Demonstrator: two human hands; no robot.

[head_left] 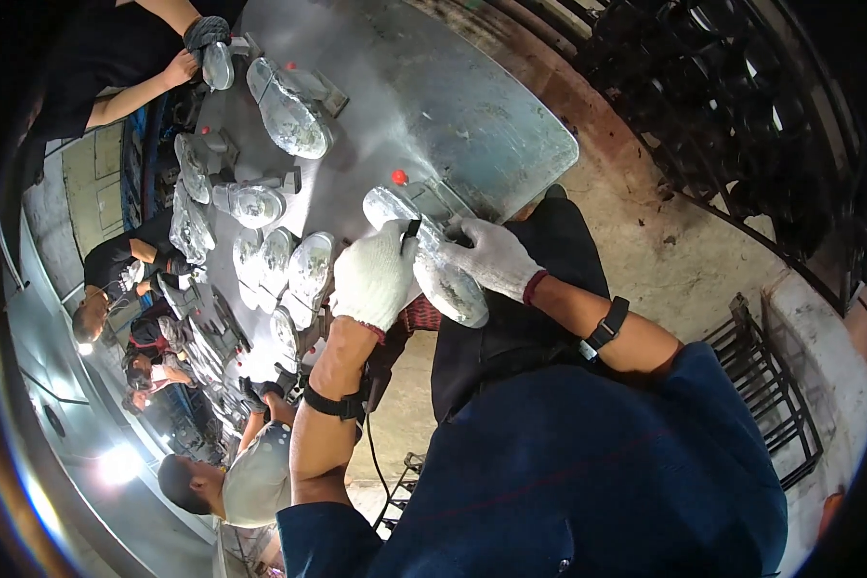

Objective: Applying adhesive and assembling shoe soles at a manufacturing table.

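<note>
In front of me a silvery, shoe-shaped piece (453,287) with a glossy, film-like surface lies slanted over the table's near edge, beside a grey metal fixture (436,200). My left hand (376,275), in a white knit glove, is closed at its left side. A small black piece (411,229) sticks out from its fingers; the rest is hidden, so its kind is unclear. My right hand (491,255), also gloved in white, grips the right side of the shoe-shaped piece with curled fingers. A red knob (399,177) sits just beyond the piece.
Several similar shoe-shaped pieces (294,111) lie along the metal table (453,87). A co-worker's hands (181,69) hold one at the far left; other people (236,482) work along the left side. Black racks (703,96) stand right, and a dark metal grate (761,385) lies low right.
</note>
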